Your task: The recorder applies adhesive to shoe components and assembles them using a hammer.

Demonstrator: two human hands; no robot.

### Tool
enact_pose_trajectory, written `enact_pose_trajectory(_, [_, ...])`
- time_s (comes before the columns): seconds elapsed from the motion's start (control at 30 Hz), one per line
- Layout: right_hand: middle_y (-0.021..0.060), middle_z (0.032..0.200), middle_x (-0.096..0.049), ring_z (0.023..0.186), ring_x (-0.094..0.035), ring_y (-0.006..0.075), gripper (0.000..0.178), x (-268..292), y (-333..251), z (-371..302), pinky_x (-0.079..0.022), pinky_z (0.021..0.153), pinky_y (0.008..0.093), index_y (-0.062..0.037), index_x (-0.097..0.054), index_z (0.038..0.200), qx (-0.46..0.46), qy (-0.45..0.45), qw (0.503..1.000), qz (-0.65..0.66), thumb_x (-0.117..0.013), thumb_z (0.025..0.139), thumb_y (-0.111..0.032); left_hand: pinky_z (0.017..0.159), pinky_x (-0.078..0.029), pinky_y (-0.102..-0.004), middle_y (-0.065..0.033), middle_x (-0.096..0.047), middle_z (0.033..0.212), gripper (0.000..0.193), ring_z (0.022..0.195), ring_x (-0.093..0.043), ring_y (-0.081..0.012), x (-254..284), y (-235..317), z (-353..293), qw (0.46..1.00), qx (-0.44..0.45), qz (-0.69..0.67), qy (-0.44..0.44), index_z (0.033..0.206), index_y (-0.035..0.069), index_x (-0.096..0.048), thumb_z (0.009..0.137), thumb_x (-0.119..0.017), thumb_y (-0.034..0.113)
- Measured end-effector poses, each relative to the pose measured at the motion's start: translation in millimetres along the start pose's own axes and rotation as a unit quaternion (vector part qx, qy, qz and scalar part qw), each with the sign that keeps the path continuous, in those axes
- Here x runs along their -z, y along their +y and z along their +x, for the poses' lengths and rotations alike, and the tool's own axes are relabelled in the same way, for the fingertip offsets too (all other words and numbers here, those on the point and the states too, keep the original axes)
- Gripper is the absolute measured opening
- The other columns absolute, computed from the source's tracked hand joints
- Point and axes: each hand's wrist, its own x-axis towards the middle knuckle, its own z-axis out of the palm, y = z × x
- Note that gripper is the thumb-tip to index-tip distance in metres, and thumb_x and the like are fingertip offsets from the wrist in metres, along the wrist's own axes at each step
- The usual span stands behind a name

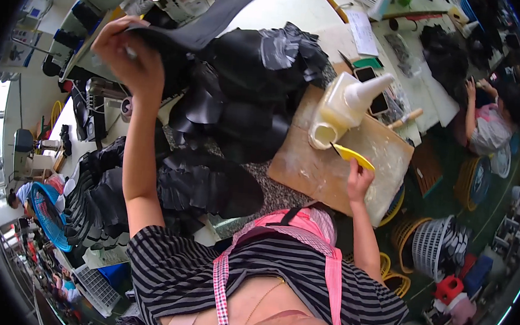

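Speckled worktop spreads across my remote view. I find the flat yellow tool just on the near side of a milky plastic bottle; its thin dark tip points at the bottle's round mouth, its long axis slanting back rightward and toward the wearer. The right hand pinches it, fingers closed around the handle. Left of the bottle and farther out, I see a smooth, bendy black sheet bowing upward, its long axis running away and rightward from the left hand. That hand is blurred, its curled fingers pinching the sheet's near end. Under the bottle lies a smeared brown board. Left of the bottle, glossy black pieces lie heaped; nearer the wearer, matte black pieces overlap in ridges.
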Motion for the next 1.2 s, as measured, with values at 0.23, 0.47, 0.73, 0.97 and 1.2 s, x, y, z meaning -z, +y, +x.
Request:
enact_pose_trajectory(0.23, [0.0102, 0.087, -0.065, 0.064, -0.06, 0.021, 0.009, -39.1, -9.1, 19.9, -0.043, 0.055, 0.033, -0.0059, -0.069, 0.096, 0.195, -0.003, 0.977, -0.09, -0.064, 0.089, -0.008, 0.065, -0.039, -0.0247, -0.0018, -0.043, 0.071, 0.02, 0.067, -0.042, -0.0089, 22.3, 116.9, -101.6, 0.85, 0.295, -0.031, -0.436, 0.119, 0.007, -0.048, 0.1, -0.048, 0.004])
enact_pose_trajectory(0.47, [0.0142, 0.076, -0.068, 0.062, -0.063, 0.023, 0.016, -28.3, 9.5, 7.3, -0.046, 0.057, 0.0344, 0.0022, -0.068, 0.088, 0.004, 0.032, 0.999, -0.004, -0.066, 0.088, -0.013, 0.095, -0.041, -0.044, -0.0159, -0.055, 0.112, 0.049, 0.111, -0.049, -0.0362, -15.3, 160.8, -324.1, 0.818, 0.302, 0.092, -0.481, 0.127, 0.009, -0.049, 0.081, -0.06, -0.006])
enact_pose_trajectory(0.73, [0.0118, 0.077, -0.063, 0.061, -0.061, 0.027, 0.012, -34.9, -10.6, -60.9, -0.045, 0.054, 0.0359, -0.0006, -0.067, 0.085, 0.118, -0.227, 0.967, 0.001, -0.068, 0.086, -0.012, 0.072, -0.054, -0.0308, -0.0177, -0.061, 0.102, 0.056, 0.08, -0.065, -0.02, 20.2, 204.5, -375.1, 0.718, 0.642, 0.026, -0.268, 0.127, -0.005, -0.043, 0.085, -0.074, 0.015])
enact_pose_trajectory(0.97, [0.0116, 0.078, -0.063, 0.063, -0.061, 0.0296, 0.01, -52.7, -23.7, -25.8, -0.044, 0.056, 0.0391, -0.0015, -0.068, 0.088, 0.106, -0.085, 0.99, 0.031, -0.069, 0.085, -0.011, 0.074, -0.054, -0.0297, -0.0137, -0.067, 0.088, 0.066, 0.079, -0.067, -0.0182, 6.1, 189.8, -405.3, 0.706, 0.663, 0.051, -0.243, 0.125, -0.006, -0.045, 0.079, -0.08, 0.026])
enact_pose_trajectory(1.2, [0.01, 0.08, -0.065, 0.064, -0.064, 0.0254, 0.007, -20.4, -18.8, -33.9, -0.048, 0.057, 0.0352, -0.0048, -0.07, 0.09, 0.124, -0.284, 0.95, -0.023, -0.067, 0.085, -0.009, 0.075, -0.054, -0.0317, -0.0102, -0.067, 0.084, 0.058, 0.079, -0.066, -0.0179, -7.9, 196.6, -382.2, 0.71, 0.641, 0.102, -0.273, 0.114, -0.002, -0.054, 0.074, -0.083, 0.028])
